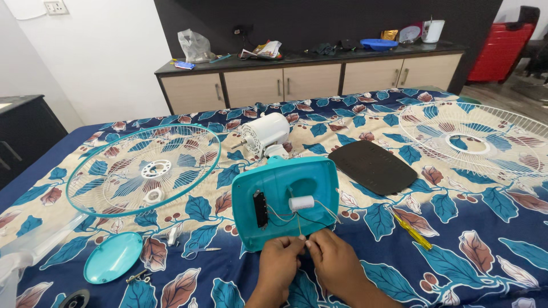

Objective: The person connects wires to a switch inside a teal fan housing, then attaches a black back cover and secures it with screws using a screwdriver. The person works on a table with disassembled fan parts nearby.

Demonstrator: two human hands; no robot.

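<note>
Both our hands pinch thin wires at the near rim of the teal base housing (285,199): left hand (278,263) and right hand (337,263) sit side by side, fingertips pressed together on the wire ends. The housing lies open side up near the middle of the bed (485,251), toward its near edge.

Count inside the housing: one white capacitor (301,202), one black switch block (261,209), several wires (279,215).

Count around it: two wire grilles, one teal-rimmed (142,168) at the left, one white (474,140) at the far right corner; one white motor (264,132) just behind the housing; one black plate (374,166) to its right; one yellow screwdriver (412,230) right of the hands; one teal round cap (113,257) near the left near corner. Nothing blocks the hands.
</note>
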